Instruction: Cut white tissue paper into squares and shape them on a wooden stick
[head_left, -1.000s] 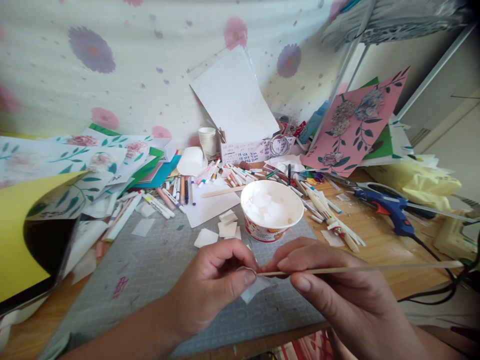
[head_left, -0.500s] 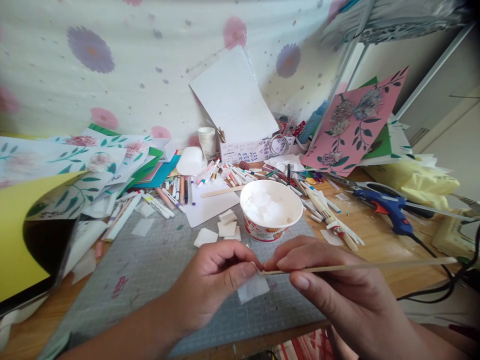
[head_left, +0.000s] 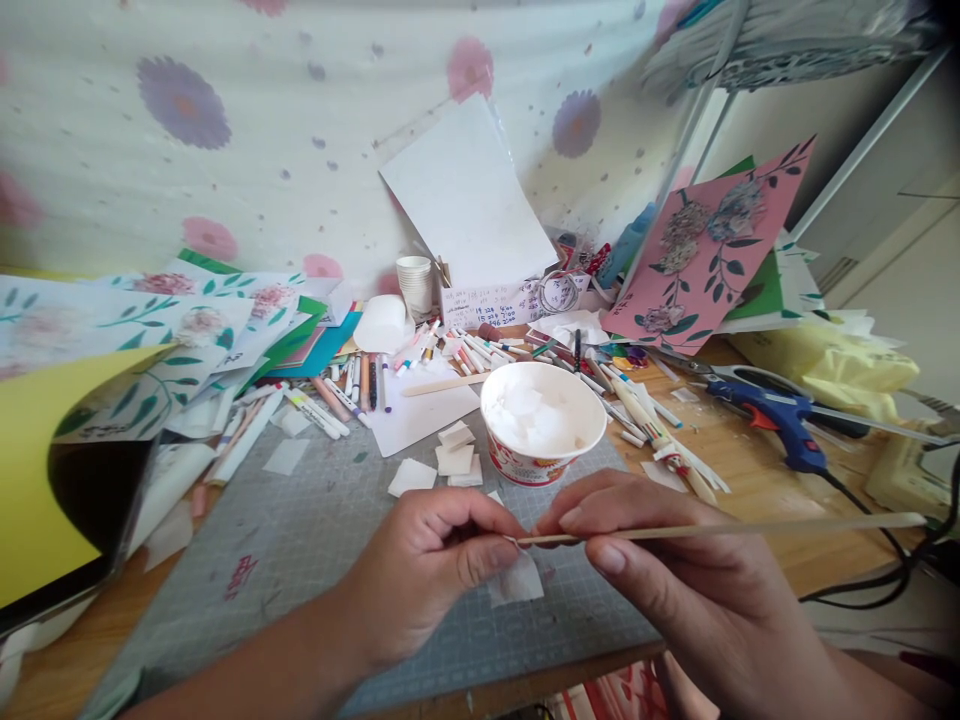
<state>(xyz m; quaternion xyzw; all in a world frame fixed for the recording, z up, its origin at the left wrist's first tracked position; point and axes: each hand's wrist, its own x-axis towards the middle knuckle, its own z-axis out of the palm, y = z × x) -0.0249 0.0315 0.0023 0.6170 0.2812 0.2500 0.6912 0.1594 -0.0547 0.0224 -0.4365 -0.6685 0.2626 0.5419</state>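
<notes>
A thin wooden stick [head_left: 810, 524] lies nearly level across my right hand [head_left: 667, 560], pinched between its thumb and fingers. Its left tip meets the closed thumb and forefinger of my left hand [head_left: 442, 560]; what those fingertips hold at the tip is too small to tell. Just under the fingertips a thin white paper square [head_left: 517, 580] shows, partly hidden by my left thumb. Behind the hands stands a paper bowl [head_left: 541, 468] with white pieces inside. Several white squares [head_left: 454, 460] are stacked loosely to the left of the bowl.
A grey cutting mat [head_left: 300, 560] covers the table's middle. Markers [head_left: 330, 405] lie scattered behind it. On the right are a blue glue gun [head_left: 787, 425] with its cable, scissors and a pink flower picture [head_left: 712, 260]. A yellow sheet [head_left: 60, 480] stands at the left.
Both hands have shifted slightly to the right, along with the stick. The thin paper square under the fingertips has moved a little up and right.
</notes>
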